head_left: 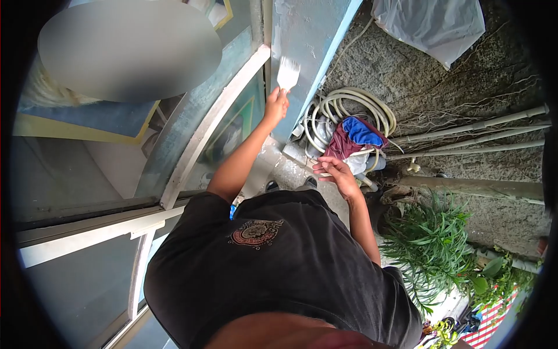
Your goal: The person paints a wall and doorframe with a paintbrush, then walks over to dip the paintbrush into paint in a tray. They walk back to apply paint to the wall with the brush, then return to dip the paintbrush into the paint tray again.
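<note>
My left hand [276, 106] is closed round the handle of a white paintbrush [288, 74]. The bristles point up along the blue-grey wall strip [308, 35] beside the window frame; whether they touch it I cannot tell. Lower and to the right, my right hand [338, 175] hangs in front of my body with its fingers loosely bent and apart, holding nothing. Just beyond it lie a maroon and blue cloth [356, 138] and a coiled pale hose [381, 104].
Glass panes in a white frame [218, 110] run along my left. On the right, pipes [476, 125] cross a rough wall [494, 64], with a brass tap [413, 165] near them. Leafy plants [430, 244] stand at lower right. A plastic sheet [433, 26] hangs at upper right.
</note>
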Demonstrator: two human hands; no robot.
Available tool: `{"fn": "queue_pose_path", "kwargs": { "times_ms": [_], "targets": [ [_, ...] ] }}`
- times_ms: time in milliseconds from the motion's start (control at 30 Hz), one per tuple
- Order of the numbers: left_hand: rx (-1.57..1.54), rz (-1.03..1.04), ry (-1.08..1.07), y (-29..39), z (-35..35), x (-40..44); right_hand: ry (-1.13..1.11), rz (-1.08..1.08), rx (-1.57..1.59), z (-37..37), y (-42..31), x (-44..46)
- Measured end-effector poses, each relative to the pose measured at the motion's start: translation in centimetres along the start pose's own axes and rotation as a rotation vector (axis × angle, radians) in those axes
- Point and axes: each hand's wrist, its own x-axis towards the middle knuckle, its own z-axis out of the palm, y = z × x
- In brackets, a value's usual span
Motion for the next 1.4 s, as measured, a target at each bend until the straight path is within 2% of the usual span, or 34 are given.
{"fn": "queue_pose_path", "kwargs": {
  "times_ms": [100, 133, 167, 233, 267, 333, 400, 467, 533, 633, 700, 733, 800, 900, 933, 1000, 1033, 1100, 1133, 1200, 1233, 1300, 1333, 1400],
  "targets": [
    [-0.014, -0.343, 0.047, -7.1, -2.9, -1.8, 0.051, 0.012, 0.021, -0.7, 0.0, -0.6],
    [-0.018, -0.345, 0.045, -8.3, -3.4, -2.0, 0.065, 0.015, 0.039, -0.8, 0.0, -0.7],
    [0.044, -0.399, 0.130, -9.4, -3.9, -2.1, 0.067, 0.014, 0.050, -1.0, 0.2, -0.7],
    [0.105, -0.477, 0.221, -8.6, -3.7, -1.7, 0.077, 0.019, 0.037, -1.0, -0.1, -0.6],
    [0.102, -0.478, 0.225, -8.3, -3.6, -1.5, 0.087, 0.032, 0.033, -0.8, 0.0, -0.7],
    [0.176, -0.275, 0.276, -4.1, -1.9, -1.8, 0.079, 0.031, 0.035, -0.7, 0.1, -0.6],
    [0.066, -0.232, 0.219, 1.2, -0.7, -1.5, 0.074, 0.027, 0.047, -0.3, 0.2, -0.2],
    [0.089, -0.184, 0.172, 5.0, 0.0, -1.9, 0.043, 0.043, 0.015, 0.2, -0.1, 0.1],
    [0.110, -0.115, 0.124, 5.7, -0.2, -2.0, 0.032, 0.048, 0.009, 0.6, -0.1, 0.4],
    [0.048, -0.204, 0.045, 2.7, -2.1, -1.8, -0.003, 0.034, 0.015, 0.7, 0.5, 1.1],
    [-0.020, -0.379, 0.087, -2.1, -4.1, -0.7, -0.012, 0.043, 0.014, 0.8, 0.4, 1.3],
    [-0.020, -0.380, 0.090, -4.2, -5.0, -0.2, -0.018, 0.051, 0.009, 0.9, 0.4, 1.3],
    [0.007, -0.626, 0.123, -7.2, -6.4, 1.4, -0.033, 0.038, 0.018, 0.7, 0.5, 1.4],
    [-0.098, -0.727, 0.235, -10.2, -7.2, 2.5, -0.008, 0.020, 0.012, 0.4, 0.1, 1.1],
    [-0.098, -0.720, 0.226, -8.7, -6.2, 2.1, 0.006, 0.016, 0.026, 0.2, 0.2, 1.0],
    [0.032, -0.518, 0.195, -4.7, -3.7, 1.0, 0.025, 0.004, 0.039, -0.4, 0.1, 1.0],
    [0.035, -0.520, 0.190, -2.1, -2.4, 0.3, 0.048, 0.016, 0.031, -0.4, 0.1, 0.8],
    [0.014, -0.307, 0.126, 2.9, 0.2, -1.6, 0.067, 0.034, 0.022, -0.4, 0.5, 0.4],
    [0.016, -0.312, 0.125, 4.6, 1.1, -2.6, 0.069, 0.037, 0.026, -0.4, 0.7, 0.3],
    [0.118, -0.031, 0.074, 6.5, 2.1, -4.2, 0.071, 0.034, 0.054, -0.3, 0.8, 0.4],
    [0.121, -0.037, 0.072, 5.9, 2.1, -3.7, 0.074, 0.038, 0.059, -0.2, 0.8, 0.5],
    [0.220, 0.215, 0.069, 3.1, 1.4, -2.0, 0.057, 0.049, 0.038, 0.1, 0.8, 0.7],
    [0.218, 0.216, 0.070, 0.8, 0.6, -0.9, 0.057, 0.049, 0.035, 0.2, 0.8, 0.7],
    [0.337, 0.264, 0.226, -3.9, -1.3, 1.4, 0.037, 0.036, 0.035, 0.3, 0.7, 0.7]
  ]
}}
